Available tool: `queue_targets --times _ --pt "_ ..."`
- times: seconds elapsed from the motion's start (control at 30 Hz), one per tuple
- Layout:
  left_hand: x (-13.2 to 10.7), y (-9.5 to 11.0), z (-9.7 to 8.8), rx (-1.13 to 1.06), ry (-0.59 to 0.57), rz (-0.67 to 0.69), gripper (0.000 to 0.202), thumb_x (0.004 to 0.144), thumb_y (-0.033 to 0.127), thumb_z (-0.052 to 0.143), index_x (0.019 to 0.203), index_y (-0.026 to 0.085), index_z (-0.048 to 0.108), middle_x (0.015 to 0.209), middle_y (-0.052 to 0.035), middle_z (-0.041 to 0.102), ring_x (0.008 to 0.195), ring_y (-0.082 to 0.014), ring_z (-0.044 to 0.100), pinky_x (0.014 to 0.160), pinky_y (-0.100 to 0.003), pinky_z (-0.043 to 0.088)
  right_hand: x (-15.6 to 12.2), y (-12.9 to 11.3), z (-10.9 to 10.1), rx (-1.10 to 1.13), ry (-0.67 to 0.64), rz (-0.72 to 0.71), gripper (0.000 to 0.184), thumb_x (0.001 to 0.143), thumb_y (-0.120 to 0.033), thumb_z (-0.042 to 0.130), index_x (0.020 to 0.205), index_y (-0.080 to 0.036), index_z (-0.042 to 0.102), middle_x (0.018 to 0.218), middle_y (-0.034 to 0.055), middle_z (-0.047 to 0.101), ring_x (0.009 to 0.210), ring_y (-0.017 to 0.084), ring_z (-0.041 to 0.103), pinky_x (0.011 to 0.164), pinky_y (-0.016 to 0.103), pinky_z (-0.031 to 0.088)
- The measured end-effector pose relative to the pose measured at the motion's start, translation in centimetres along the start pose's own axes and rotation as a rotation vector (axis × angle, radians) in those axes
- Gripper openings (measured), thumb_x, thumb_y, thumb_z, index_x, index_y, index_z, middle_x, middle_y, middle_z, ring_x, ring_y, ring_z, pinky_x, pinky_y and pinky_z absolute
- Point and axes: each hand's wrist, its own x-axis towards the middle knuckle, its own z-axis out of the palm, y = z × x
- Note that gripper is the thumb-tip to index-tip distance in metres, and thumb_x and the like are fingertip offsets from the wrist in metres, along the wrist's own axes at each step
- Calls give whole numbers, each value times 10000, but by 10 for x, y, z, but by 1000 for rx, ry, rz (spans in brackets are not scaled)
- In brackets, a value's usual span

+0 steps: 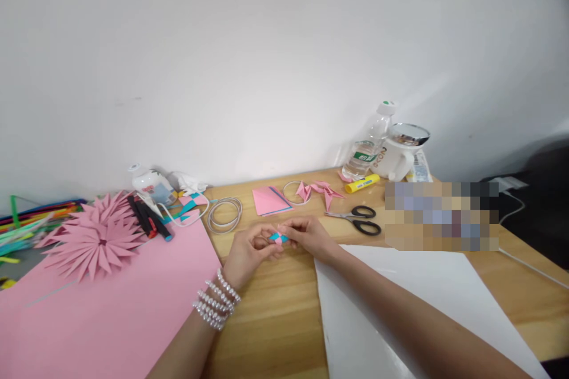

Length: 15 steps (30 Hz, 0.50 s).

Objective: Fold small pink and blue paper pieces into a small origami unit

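Note:
Between my two hands is a small pink-and-blue folded paper piece, held just above the wooden table. My left hand, with pearl bracelets on its wrist, pinches the piece from the left. From the right, the fingers of my right hand close on its other edge. Beyond the hands lie a stack of pink paper squares and some folded pink paper shapes. Black-handled scissors rest to the right of my right hand.
Pink paper flowers and markers lie on a pink sheet at left. A coiled cable sits behind my left hand. At the back right stand a water bottle, a white mug and a yellow glue stick. A white board lies under my right arm.

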Motion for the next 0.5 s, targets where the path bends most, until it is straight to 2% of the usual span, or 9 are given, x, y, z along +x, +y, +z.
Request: queue_targets --times 0.2,0.4,0.5 --pt "0 -3 1 15 -44 -20 287 558 253 728 757 139 556 624 -9 632 513 -144 621 509 -271 532 0 4 2 -27 11 46 329 657 -454 609 558 -141 594 436 -49 452 396 50 360 386 174 268" --pt "-1 -9 2 58 -57 14 170 627 227 677 607 140 533 596 -20 629 538 -140 620 560 -267 525 1 2 3 21 36 63 338 648 -434 622 508 -138 537 436 -50 439 402 47 354 402 180 260" --pt "-2 -9 3 63 -35 62 151 631 197 674 705 151 551 656 -16 638 588 -144 630 590 -268 523 2 2 0 -14 7 45 320 656 -412 623 528 -130 545 449 -49 445 411 42 353 409 177 253"
